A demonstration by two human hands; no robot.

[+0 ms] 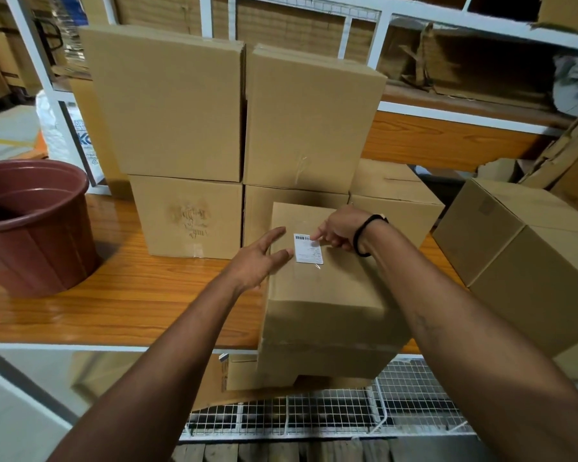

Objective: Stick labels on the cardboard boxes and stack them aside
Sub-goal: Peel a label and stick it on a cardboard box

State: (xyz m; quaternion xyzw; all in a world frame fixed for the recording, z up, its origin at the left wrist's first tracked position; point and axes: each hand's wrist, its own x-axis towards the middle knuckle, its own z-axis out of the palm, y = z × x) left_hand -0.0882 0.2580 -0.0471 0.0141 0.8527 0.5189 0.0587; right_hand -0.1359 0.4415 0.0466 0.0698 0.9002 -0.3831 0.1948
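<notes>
Head view
Left hand [259,260]: open, fingers straight and spread; fingertips lie on the left part of the near box's top, just beside the label; holds nothing.
Right hand [337,231]: index finger straight, its tip pressing the label's upper right corner; other fingers curled under, gripping nothing; black wristband [364,235] on the wrist.
Label [308,249]: white with a barcode, flat on top of the near box.
Near box [324,295]: closed, at the front edge of the wooden table [131,295].
Stacked boxes [181,105]: two high, side by side behind it.
Another box [521,255]: on the right.
Brown bucket [30,225]: left on the table.
</notes>
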